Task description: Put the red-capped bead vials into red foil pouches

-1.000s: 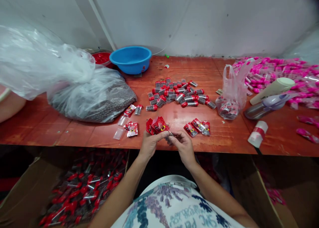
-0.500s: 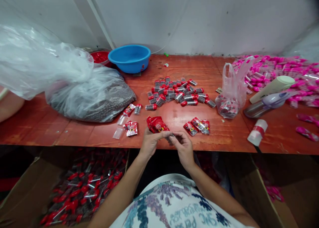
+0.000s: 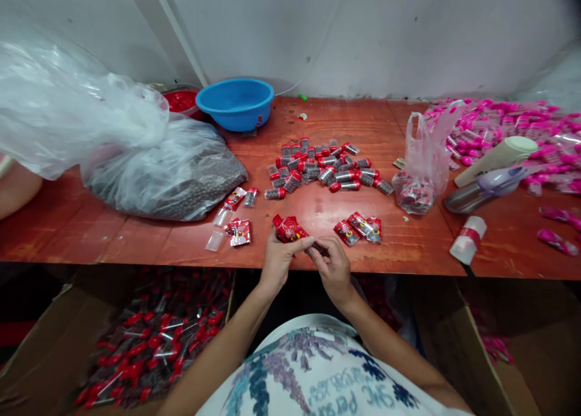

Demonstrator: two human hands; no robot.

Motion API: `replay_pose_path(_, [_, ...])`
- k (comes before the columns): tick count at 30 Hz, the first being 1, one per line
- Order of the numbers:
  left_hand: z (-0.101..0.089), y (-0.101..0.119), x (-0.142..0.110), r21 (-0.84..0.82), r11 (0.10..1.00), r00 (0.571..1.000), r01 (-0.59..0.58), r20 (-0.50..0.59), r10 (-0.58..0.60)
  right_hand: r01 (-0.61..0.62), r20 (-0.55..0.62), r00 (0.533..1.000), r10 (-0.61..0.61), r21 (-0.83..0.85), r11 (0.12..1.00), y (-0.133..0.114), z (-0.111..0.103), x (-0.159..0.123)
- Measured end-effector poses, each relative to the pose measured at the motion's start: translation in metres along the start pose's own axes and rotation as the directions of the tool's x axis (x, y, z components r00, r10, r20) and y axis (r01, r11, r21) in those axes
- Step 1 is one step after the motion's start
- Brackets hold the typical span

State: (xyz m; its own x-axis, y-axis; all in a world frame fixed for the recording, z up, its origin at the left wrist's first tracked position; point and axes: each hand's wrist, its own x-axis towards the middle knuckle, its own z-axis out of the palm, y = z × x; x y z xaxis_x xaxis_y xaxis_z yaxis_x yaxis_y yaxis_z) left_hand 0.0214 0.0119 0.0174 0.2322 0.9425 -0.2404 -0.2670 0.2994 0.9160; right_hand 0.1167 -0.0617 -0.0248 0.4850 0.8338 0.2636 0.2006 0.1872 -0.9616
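At the front edge of the red wooden table [image 3: 136, 246], my left hand [image 3: 281, 258] pinches a small bunch of red printed packets [image 3: 288, 228]. My right hand [image 3: 333, 264] is closed beside it, its fingertips meeting the left hand's on a small dark tube [image 3: 318, 248] that is mostly hidden. More red packets [image 3: 358, 229] lie just right of my hands, and a few [image 3: 239, 232] lie to the left. A heap of red-capped tubes [image 3: 324, 171] sits further back at mid-table.
A big clear plastic bag of dark pellets [image 3: 167, 174] fills the left. Behind it stand a blue bowl [image 3: 236, 104] and a red dish [image 3: 181, 101]. A small bag [image 3: 420, 174], a sealer tool [image 3: 490, 180], a tape roll [image 3: 467, 240] and pink tubes [image 3: 508, 125] lie right. A box of red tubes [image 3: 149, 343] sits below.
My hands stay together at the table edge; the left hand's red packets have tilted and dropped slightly, and the right fingers have closed tighter on the small tube.
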Motion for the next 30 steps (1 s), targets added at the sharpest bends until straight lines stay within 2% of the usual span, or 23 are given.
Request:
replay_pose_path(3, [0.0, -0.002, 0.001, -0.005, 1.0, 1.0, 0.006, -0.03, -0.006, -0.046, -0.011, 0.999, 0.047, 0.043, 0.998, 0.0, 0.001, 0.001])
replay_pose_path(5, [0.0, -0.003, 0.001, -0.021, 0.999, 1.0, 0.024, -0.018, -0.025, -0.162, -0.005, 0.986, 0.165, 0.173, 0.972, 0.0, 0.002, 0.003])
replay_pose_path(8, [-0.002, -0.004, 0.001, -0.064, 0.998, 1.0, -0.003, -0.006, 0.002, -0.319, 0.052, 0.945, 0.322, 0.359, 0.877, -0.005, 0.0, 0.009])
replay_pose_path(12, [-0.004, -0.002, 0.001, -0.082, 0.994, 0.995, -0.078, -0.062, 0.073, -0.359, 0.15, 0.933, 0.326, 0.429, 0.829, -0.01, -0.003, 0.012])
replay_pose_path(16, [-0.005, -0.001, 0.001, -0.022, 0.995, 0.994, -0.099, -0.055, 0.098, -0.35, 0.117, 0.935, 0.334, 0.453, 0.82, -0.009, -0.002, 0.009])
replay_pose_path(21, [-0.002, -0.006, -0.005, 0.019, 0.997, 0.996, -0.077, -0.036, 0.078, -0.473, 0.158, 0.867, 0.473, 0.56, 0.68, -0.01, -0.001, 0.005])
replay_pose_path(23, [0.001, -0.01, -0.009, 0.013, 0.999, 0.998, -0.053, -0.025, 0.054, -0.454, 0.129, 0.874, 0.469, 0.563, 0.691, -0.011, -0.001, 0.005])
replay_pose_path(26, [0.003, -0.013, -0.014, -0.028, 0.998, 0.998, -0.048, -0.036, 0.047, -0.359, 0.063, 0.922, 0.382, 0.511, 0.781, -0.011, -0.001, 0.005])
replay_pose_path(28, [0.003, -0.012, -0.014, -0.055, 0.997, 0.997, -0.059, -0.042, 0.057, -0.338, 0.083, 0.935, 0.344, 0.495, 0.8, -0.011, -0.002, 0.007])
replay_pose_path(30, [0.0, -0.008, -0.012, -0.067, 0.994, 0.995, -0.087, -0.055, 0.083, -0.362, 0.168, 0.932, 0.322, 0.498, 0.788, -0.01, -0.004, 0.009])
